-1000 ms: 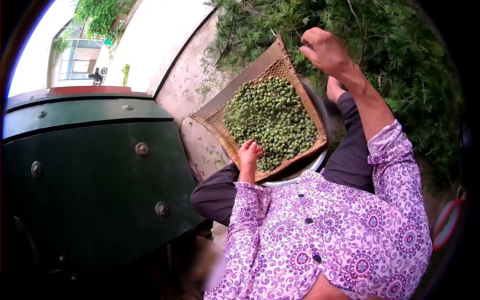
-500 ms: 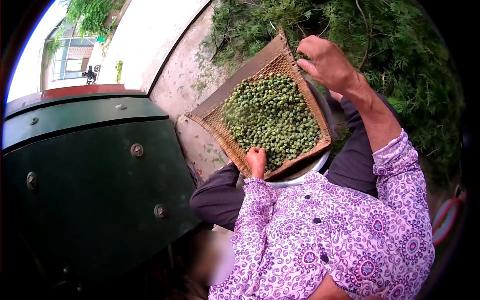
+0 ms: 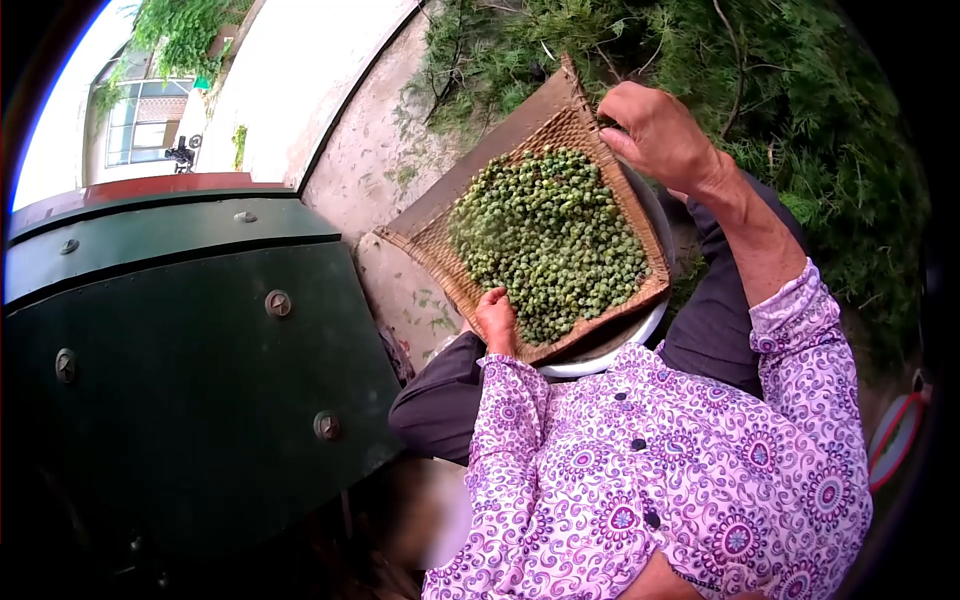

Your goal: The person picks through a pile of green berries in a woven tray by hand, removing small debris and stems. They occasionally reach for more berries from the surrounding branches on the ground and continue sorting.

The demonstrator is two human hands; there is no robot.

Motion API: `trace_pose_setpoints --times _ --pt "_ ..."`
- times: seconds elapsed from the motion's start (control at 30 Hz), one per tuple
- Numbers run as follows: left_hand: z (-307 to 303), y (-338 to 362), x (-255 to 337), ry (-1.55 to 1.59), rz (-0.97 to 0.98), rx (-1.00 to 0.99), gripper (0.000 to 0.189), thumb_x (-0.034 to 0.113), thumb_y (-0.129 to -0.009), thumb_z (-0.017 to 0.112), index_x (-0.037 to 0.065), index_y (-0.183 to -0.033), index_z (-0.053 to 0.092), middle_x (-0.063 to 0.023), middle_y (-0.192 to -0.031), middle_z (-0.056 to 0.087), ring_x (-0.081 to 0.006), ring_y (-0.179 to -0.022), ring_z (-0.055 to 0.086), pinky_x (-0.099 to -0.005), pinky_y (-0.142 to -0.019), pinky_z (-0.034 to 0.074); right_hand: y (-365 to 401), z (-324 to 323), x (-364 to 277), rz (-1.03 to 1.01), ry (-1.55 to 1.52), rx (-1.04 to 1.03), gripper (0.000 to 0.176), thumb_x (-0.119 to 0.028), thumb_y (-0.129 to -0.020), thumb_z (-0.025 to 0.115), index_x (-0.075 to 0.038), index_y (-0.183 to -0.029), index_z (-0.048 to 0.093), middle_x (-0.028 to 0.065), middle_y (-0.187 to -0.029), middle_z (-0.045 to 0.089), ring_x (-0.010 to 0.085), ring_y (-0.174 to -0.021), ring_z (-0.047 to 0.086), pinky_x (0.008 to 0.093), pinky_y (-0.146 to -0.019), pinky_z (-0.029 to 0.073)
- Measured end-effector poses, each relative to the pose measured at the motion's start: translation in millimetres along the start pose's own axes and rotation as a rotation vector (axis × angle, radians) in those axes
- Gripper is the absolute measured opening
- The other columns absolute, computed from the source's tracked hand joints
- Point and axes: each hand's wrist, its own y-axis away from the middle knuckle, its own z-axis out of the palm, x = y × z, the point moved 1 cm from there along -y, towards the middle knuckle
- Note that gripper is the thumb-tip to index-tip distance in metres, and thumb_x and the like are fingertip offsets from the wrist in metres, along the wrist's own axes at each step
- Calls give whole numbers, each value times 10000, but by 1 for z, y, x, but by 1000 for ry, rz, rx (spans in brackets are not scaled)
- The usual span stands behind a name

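Note:
A woven wicker winnowing basket [image 3: 440,266] holds a broad heap of small round green berries [image 3: 550,240]. It rests tilted on a round metal basin [image 3: 648,205], which shows only along its right and near sides. My left hand [image 3: 497,320] is closed at the basket's near left edge, beside the berries, with thumb and fingers pressed together. Anything between them is too small or hidden to name. By the far right rim is my right hand [image 3: 660,135], with curled fingers and the thumb close to them. Whether it grips the rim is not visible.
A dark green metal panel [image 3: 200,380] with star-shaped studs stands on the left. Leafy green branches [image 3: 800,130] fill the right and far side. Concrete ground [image 3: 370,130] lies beyond the basket. My bent legs [image 3: 440,395] flank the basin.
My left hand has shifted left across the basket, from the berries toward the left edge. The right hand stays by the far right rim. The whole view has shifted slightly.

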Motion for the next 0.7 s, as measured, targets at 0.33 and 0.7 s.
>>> trace_pose_setpoints --times 0.33,0.7 --pt "12 -25 -36 -54 55 -14 182 86 -698 643 -30 -837 627 -77 -766 635 -147 -664 574 -269 -624 471 -8 8 -15 -23 -24 -82 153 -96 -741 624 2 -764 508 152 -791 538 302 -764 576 388 -671 480" --pt "3 8 1 229 -84 -197 85 110 -778 605 32 -791 575 2 -602 514 -92 -440 462 -230 -371 372 -3 11 -14 -18 -46 -112 153 -98 -741 614 13 -756 509 152 -781 534 299 -741 570 392 -667 476"
